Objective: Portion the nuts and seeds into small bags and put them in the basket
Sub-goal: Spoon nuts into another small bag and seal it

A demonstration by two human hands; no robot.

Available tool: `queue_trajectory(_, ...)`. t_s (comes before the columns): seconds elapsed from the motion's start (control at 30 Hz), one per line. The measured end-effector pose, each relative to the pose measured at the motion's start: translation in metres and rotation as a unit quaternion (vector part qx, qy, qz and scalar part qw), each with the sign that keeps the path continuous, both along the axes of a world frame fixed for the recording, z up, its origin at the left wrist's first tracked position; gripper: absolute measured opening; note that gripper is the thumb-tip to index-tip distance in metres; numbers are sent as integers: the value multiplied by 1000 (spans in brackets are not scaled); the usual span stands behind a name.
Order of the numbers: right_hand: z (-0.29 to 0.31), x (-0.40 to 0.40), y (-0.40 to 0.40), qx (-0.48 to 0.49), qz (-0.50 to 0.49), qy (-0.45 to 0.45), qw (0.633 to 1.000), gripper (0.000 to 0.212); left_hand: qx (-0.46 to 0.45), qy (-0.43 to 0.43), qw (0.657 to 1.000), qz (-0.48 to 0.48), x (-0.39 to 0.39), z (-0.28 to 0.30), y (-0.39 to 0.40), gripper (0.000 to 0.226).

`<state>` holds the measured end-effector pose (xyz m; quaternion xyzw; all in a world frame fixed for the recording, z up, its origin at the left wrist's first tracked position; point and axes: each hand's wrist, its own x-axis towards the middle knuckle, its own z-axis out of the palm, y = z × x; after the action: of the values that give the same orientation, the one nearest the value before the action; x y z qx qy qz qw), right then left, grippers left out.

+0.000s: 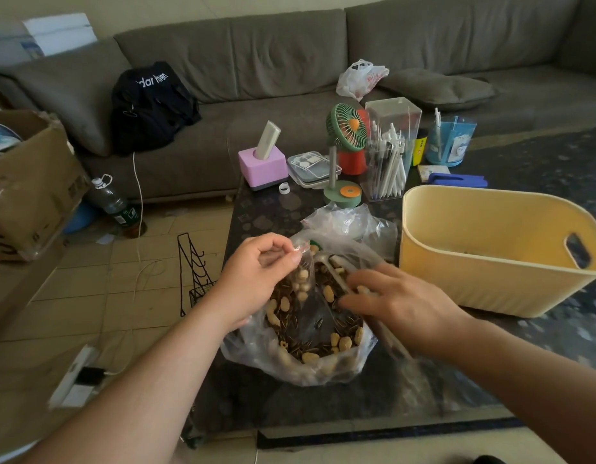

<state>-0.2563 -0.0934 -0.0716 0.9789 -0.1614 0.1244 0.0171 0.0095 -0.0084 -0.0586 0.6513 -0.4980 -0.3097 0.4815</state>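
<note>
We are pinching the mouth of a small bag [303, 272] with our left hand [256, 279], and it is hanging below those fingers over the big bag of nuts and seeds [310, 333]. Our right hand [400, 303] is reaching in just to the right of it, blurred, so we cannot tell whether it is grasping anything. The basket [484, 256] is sitting beyond and right of that hand, nearer the right arm
</note>
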Motion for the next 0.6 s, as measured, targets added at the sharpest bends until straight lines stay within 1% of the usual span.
queue_trajectory(0.07,-11,0,3,-3,19,16,1000,40,4,17,1000,-2,0,4,2,2)
queue_trajectory(0.1,-15,0,3,1,21,19,1000,40,10,34,999,3,-1,4,1,7)
queue_trajectory(0.13,-18,0,3,5,19,20,1000,43,16,55,998,12,-2,3,1,15)
queue_trajectory(0.2,-21,1,2,19,4,19,1000,54,27,99,994,35,-6,2,0,26)
queue_trajectory(0.27,-21,4,-1,35,-12,9,999,61,40,139,989,42,-11,0,-2,24)
queue_trajectory(0.33,-17,10,-1,84,-37,-53,994,54,52,175,982,45,-16,0,-4,19)
queue_trajectory(0.37,-12,14,0,136,-64,-102,983,46,54,190,979,45,-18,-1,-5,20)
queue_trajectory(0.43,4,25,5,254,-140,-187,938,36,51,218,974,40,-23,1,-6,21)
queue_trajectory(0.5,16,38,10,395,-189,-217,872,43,42,250,967,23,-26,4,-6,22)
queue_trajectory(0.53,19,44,11,465,-191,-227,834,49,37,266,963,15,-28,6,-6,21)
queue_trajectory(0.57,20,48,11,511,-185,-235,806,55,33,284,958,8,-29,8,-5,21)
queue_trajectory(0.6,20,52,11,535,-178,-244,789,56,30,299,954,0,-30,10,-4,21)
